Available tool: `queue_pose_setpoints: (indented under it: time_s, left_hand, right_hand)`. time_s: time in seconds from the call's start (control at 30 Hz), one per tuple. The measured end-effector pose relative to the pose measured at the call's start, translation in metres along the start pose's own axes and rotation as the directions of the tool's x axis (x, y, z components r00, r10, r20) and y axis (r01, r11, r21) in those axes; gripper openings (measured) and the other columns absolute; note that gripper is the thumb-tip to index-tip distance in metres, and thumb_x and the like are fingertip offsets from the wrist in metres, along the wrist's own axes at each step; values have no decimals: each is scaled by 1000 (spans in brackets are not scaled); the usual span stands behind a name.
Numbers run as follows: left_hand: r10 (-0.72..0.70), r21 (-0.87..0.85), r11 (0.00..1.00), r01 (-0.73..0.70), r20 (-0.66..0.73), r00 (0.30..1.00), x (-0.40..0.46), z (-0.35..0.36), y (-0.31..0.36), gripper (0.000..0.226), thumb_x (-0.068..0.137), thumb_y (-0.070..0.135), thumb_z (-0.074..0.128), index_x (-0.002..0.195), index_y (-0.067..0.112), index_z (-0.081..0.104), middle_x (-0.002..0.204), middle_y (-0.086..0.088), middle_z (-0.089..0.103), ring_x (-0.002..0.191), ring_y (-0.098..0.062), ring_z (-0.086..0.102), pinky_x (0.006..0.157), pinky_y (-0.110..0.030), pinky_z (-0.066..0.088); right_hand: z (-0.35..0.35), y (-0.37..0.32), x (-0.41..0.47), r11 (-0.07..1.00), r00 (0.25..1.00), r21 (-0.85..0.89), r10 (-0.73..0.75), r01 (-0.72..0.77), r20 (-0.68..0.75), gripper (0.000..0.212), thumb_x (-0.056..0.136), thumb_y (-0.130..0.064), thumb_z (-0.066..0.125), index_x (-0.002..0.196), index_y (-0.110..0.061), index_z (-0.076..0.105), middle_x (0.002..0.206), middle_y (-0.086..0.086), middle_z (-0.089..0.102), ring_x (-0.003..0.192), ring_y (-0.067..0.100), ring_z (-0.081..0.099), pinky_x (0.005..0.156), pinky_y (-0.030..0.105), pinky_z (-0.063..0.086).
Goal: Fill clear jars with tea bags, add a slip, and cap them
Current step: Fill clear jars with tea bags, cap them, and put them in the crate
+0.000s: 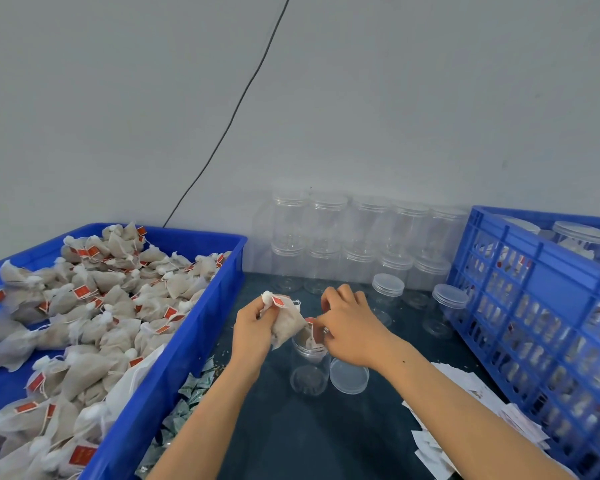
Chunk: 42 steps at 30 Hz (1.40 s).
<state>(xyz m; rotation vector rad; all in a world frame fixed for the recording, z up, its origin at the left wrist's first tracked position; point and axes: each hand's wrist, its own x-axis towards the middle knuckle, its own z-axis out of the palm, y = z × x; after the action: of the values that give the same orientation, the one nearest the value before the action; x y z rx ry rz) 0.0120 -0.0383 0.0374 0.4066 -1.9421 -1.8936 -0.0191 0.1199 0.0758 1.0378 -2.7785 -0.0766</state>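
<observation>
An open clear jar (308, 370) stands on the dark table, in the middle between my hands. Its clear lid (349, 375) lies flat just right of it. My left hand (253, 327) grips a bunch of tea bags (284, 320) with red tags, held just above and left of the jar's mouth. My right hand (350, 327) pinches a tea bag at the jar's mouth, its red tag (310, 321) showing by my fingertips. White paper slips (465, 410) lie scattered on the table at the right.
A blue tray (174, 368) heaped with tea bags fills the left. Capped empty jars (361, 237) are stacked along the wall, and two more (387, 299) stand nearer. A blue crate (541, 306) with filled jars stands at the right. Small green packets (187, 400) lie by the tray.
</observation>
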Motion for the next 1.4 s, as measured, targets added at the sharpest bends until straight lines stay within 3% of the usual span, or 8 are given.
queue_pose_setpoints:
  time_s: [0.13, 0.43, 0.57, 0.67, 0.77, 1.0, 1.17, 1.4]
  left_hand:
    - [21, -15, 1000, -21, 8, 1000, 1, 1, -4, 22, 101, 28, 49, 108, 17, 67, 100, 0, 66, 93, -14, 62, 72, -23, 49]
    - [23, 25, 999, -23, 2, 1000, 7, 0, -5, 17, 100, 27, 50, 99, 20, 66, 91, 1, 65, 84, -10, 61, 62, -18, 43]
    - [88, -25, 996, -86, 109, 990, 2, 1, 1, 20, 100, 18, 49, 87, 27, 62, 84, 7, 67, 75, -3, 64, 58, -11, 48]
    - [166, -56, 986, -158, 192, 967, -3, 7, 6, 17, 102, 14, 45, 90, 17, 56, 86, 1, 63, 70, 0, 60, 57, -11, 49]
    - [189, -43, 982, -185, 257, 948, -7, 17, 13, 16, 103, 14, 41, 91, 12, 51, 89, -4, 59, 76, -5, 58, 59, -12, 50]
    - [164, 74, 979, -189, 261, 951, -14, 18, 23, 8, 102, 12, 41, 97, 9, 47, 104, -10, 59, 91, -13, 59, 80, -23, 52]
    - [190, 185, 959, -214, 143, 971, -1, 11, 16, 7, 99, 12, 46, 97, 12, 53, 88, -3, 63, 87, -26, 58, 72, -24, 48]
    - [292, 210, 936, -281, -22, 956, 3, 5, 2, 13, 99, 4, 41, 99, 10, 52, 76, -2, 57, 71, -21, 51, 61, -24, 42]
  right_hand:
    - [-3, -7, 4, 999, 998, 39, 11, -13, 66, 32, 88, -9, 49, 108, -22, 71, 145, 5, 30, 135, 27, 16, 110, 47, 16]
    - [12, -2, 10, 961, 983, 253, 72, -114, 172, 50, 85, 6, 41, 112, -24, 71, 144, 5, 37, 135, 26, 25, 107, 44, 27]
    - [8, 5, 13, 631, 927, 738, 375, -239, -20, 35, 90, 2, 41, 79, -24, 61, 110, 2, 62, 107, 21, 57, 89, 35, 46]
    - [1, 8, 12, 345, 923, 919, 383, -189, 46, 10, 98, -22, 51, 93, -28, 56, 99, -4, 66, 87, 9, 63, 72, 25, 51]
    - [0, 7, 9, 380, 961, 917, 277, -118, 9, 6, 95, -26, 59, 96, -32, 61, 93, -12, 64, 78, 0, 59, 59, 8, 44]
    - [1, 13, 8, 509, 886, 842, 456, -181, -85, 7, 91, -14, 63, 86, -18, 66, 83, -6, 65, 65, 5, 56, 50, 8, 43]
    - [4, 10, 7, 672, 954, 723, 293, -160, -61, 13, 82, -19, 72, 84, -26, 62, 83, -15, 63, 76, 4, 59, 66, 14, 47]
    - [0, -7, 14, 996, 995, 78, -37, 45, -96, 8, 87, -21, 64, 94, -20, 68, 100, 0, 61, 95, 22, 54, 75, 32, 39]
